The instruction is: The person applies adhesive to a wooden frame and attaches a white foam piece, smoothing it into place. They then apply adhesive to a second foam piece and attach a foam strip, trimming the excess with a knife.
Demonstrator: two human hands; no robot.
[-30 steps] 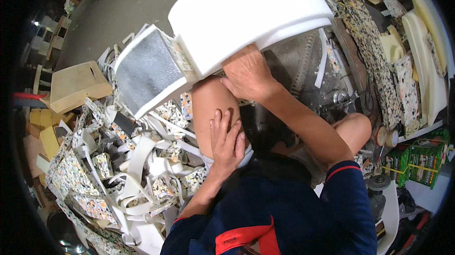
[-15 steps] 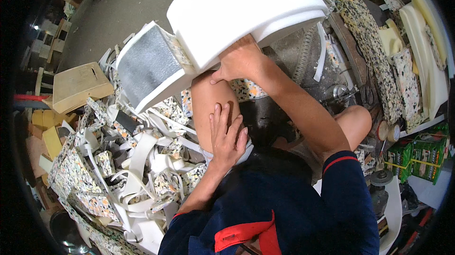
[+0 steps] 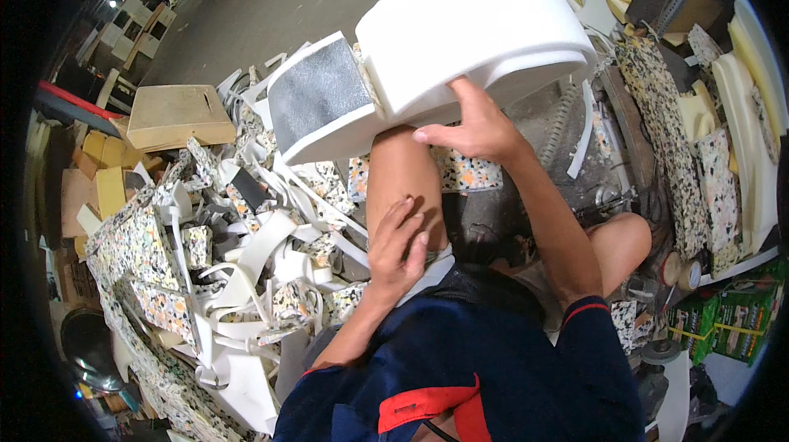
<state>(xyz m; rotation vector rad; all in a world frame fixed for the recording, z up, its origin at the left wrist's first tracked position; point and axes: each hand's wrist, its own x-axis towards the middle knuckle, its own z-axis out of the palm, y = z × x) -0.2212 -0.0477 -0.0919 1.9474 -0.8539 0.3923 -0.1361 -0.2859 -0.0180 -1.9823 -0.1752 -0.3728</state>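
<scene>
A large white foam block [image 3: 468,23], shaped like a curved seat cushion, lies across my raised knee. Its lower left part bears a dark grey, shiny patch [image 3: 320,80] on the top face. At the block's near edge is my right hand [image 3: 485,125], its index finger against the white foam and its thumb stretched apart over my knee. The other fingers of that hand are partly hidden. My left hand [image 3: 399,253] rests on my thigh, fingers extended, with nothing in it. Under the block, beyond my knee, is a speckled foam slab [image 3: 468,171].
Foam strips and speckled offcuts [image 3: 263,261] are heaped on my left, with a tan block [image 3: 181,117] behind them. On my right stand long speckled foam pieces [image 3: 657,129], cream foam sheets [image 3: 740,121] and green packages [image 3: 740,314]. Grey floor [image 3: 279,6] extends beyond.
My view has shifted, so the scene sits farther right. My right hand has drawn back partly from beneath the foam block, showing its index finger. The left hand stays on my thigh.
</scene>
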